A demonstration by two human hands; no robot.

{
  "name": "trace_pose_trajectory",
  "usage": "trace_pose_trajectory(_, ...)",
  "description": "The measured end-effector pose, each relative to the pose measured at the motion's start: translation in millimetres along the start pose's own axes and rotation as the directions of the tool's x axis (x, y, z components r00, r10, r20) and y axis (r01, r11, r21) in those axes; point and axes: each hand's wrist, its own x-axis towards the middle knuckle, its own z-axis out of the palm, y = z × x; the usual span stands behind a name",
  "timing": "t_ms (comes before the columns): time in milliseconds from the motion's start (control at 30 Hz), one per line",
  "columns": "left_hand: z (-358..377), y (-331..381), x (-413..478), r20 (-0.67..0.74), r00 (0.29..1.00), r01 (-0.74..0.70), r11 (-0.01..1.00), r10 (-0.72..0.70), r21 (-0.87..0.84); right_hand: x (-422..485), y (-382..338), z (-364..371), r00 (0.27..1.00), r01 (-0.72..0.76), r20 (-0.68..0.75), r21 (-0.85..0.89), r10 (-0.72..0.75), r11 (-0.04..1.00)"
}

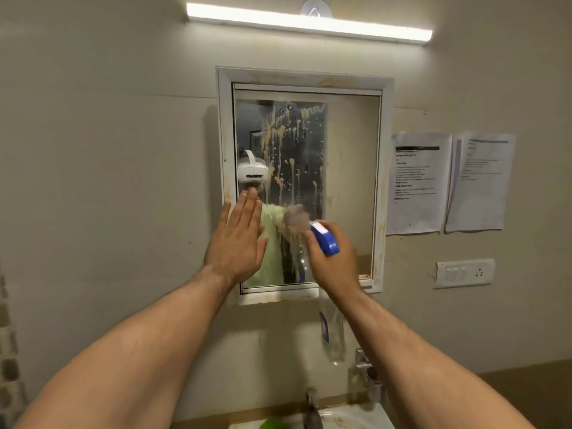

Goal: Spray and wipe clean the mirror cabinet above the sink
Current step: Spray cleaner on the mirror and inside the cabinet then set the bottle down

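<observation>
Wall: beige plaster, lit by a tube light (pixel 309 23) high above the fingertips.
Mirror cabinet (pixel 384 181): white-framed, straight ahead of both hands; glass streaked with yellowish drips, thickest just above the fingers.
Left hand (pixel 236 239): raised flat, back toward the camera, fingers straight and pressed together, thumb held apart; fingertips at the glass's left edge; contact with the glass not clear.
Right hand (pixel 335 264): fingers curled round the neck of the spray bottle (pixel 325 240); trigger finger hidden.
Spray bottle: blue head above the knuckles, aimed at the glass; clear body hanging below the wrist.
Right of the fingers: two printed sheets (pixel 418 184) on the wall, a white switch plate (pixel 464 273) beneath.
Below the forearms: sink (pixel 346 419) and tap (pixel 312 408).
</observation>
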Motion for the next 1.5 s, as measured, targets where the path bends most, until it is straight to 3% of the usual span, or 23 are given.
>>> trace_pose_trajectory(200,3,7,-15,0.077,0.995,-0.062,0.997,0.065,-0.043,-45,33,-2,0.954,-0.198,0.188,-0.189,0.233,0.962)
trace_pose_trajectory(300,5,13,-28,0.091,0.992,-0.086,0.994,0.092,-0.073,-58,42,-21,0.95,-0.287,0.064,-0.21,0.306,0.935)
trace_pose_trajectory(433,7,22,-39,0.122,0.985,-0.113,0.99,0.123,-0.087,-72,47,-48,0.951,-0.304,-0.166,-0.376,0.26,0.875)
trace_pose_trajectory(567,13,32,-48,0.164,0.978,-0.113,0.989,0.128,-0.094,-84,50,-63,0.911,-0.412,-0.182,-0.385,0.37,0.826)
trace_pose_trajectory(767,14,50,-52,0.159,0.974,-0.149,0.983,0.164,-0.107,-89,47,-56,0.937,-0.347,-0.09,-0.375,0.339,0.86)
trace_pose_trajectory(967,9,111,-33,0.125,0.906,-0.388,0.912,0.403,-0.131,-69,57,-89,0.924,-0.381,-0.181,-0.341,0.338,0.859)
trace_pose_trajectory(1067,15,158,-23,0.185,0.875,-0.402,0.884,0.448,-0.238,-61,77,-117,0.933,-0.36,-0.13,-0.341,0.336,0.868)
trace_pose_trajectory(1267,36,246,0,0.327,0.861,-0.331,0.917,0.389,-0.221,-39,127,-168,0.959,-0.258,0.051,-0.248,0.278,0.934)
trace_pose_trajectory(1367,46,276,11,0.365,0.9,-0.207,0.97,0.239,-0.124,-24,151,-187,0.955,-0.222,0.168,-0.148,0.246,0.964)
trace_pose_trajectory(1500,38,307,15,0.407,0.913,0.06,0.997,-0.036,-0.045,-16,171,-211,0.926,-0.21,0.319,-0.003,0.2,0.978)
